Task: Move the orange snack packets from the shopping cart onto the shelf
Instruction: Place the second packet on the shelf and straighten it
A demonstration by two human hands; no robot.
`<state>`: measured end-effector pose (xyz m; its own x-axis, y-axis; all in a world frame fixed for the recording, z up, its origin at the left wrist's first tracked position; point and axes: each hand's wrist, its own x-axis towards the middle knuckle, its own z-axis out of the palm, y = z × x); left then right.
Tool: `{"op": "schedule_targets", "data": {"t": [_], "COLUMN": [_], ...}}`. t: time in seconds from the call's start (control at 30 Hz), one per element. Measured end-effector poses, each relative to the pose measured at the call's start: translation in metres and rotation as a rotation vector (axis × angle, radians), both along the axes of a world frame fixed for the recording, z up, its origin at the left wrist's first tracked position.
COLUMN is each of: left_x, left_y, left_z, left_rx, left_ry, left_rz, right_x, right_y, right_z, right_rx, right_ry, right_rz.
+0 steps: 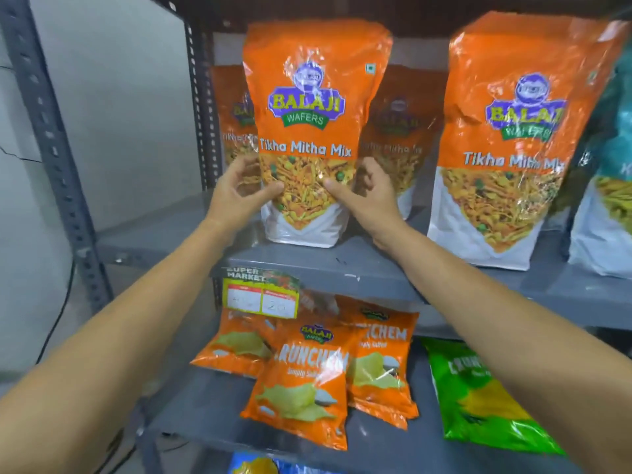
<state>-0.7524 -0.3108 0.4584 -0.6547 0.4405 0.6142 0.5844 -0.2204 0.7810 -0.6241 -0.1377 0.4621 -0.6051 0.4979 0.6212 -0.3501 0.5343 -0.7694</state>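
— Where's the packet sitting?

— Centre of the frame, upright on the grey metal shelf (pixel 164 241). The left hand (pixel 236 193) cups its left edge, thumb on the front, fingers curled round behind. The Tikha Mitha Mix packet (pixel 307 131) stands between both hands.

— And the other side?

— The right hand (pixel 367 196) pinches the right edge the same way, thumb pressed on the clear window. Further right a second Tikha Mitha Mix packet (pixel 513 138) stands apart. Two more stand behind.

— Below?

— Crunchem chip packets (pixel 301 381) lean on the lower shelf, under a supermarket price tag (pixel 261 294), with a green packet (pixel 478 391) at lower right.
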Motion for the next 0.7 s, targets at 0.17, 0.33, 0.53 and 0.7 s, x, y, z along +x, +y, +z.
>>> {"op": "schedule_targets", "data": {"t": [0.17, 0.33, 0.53, 0.7], "left_x": [-0.008, -0.010, -0.012, -0.037], "left_y": [0.003, 0.005, 0.007, -0.016], "left_z": [-0.007, -0.007, -0.010, -0.005], "left_rx": [0.024, 0.013, -0.037, -0.049], "left_ry": [0.017, -0.142, -0.155, -0.136], "left_rz": [-0.035, -0.152, -0.199, -0.239], "right_x": [0.001, 0.010, 0.014, 0.001], "right_y": [-0.003, -0.003, 0.000, -0.021], "right_z": [0.004, 0.005, -0.002, 0.003], "right_rx": [-0.126, -0.231, -0.186, -0.197], "right_ry": [0.082, 0.020, -0.174, -0.168], "right_rz": [0.023, 0.072, 0.096, 0.144]}}
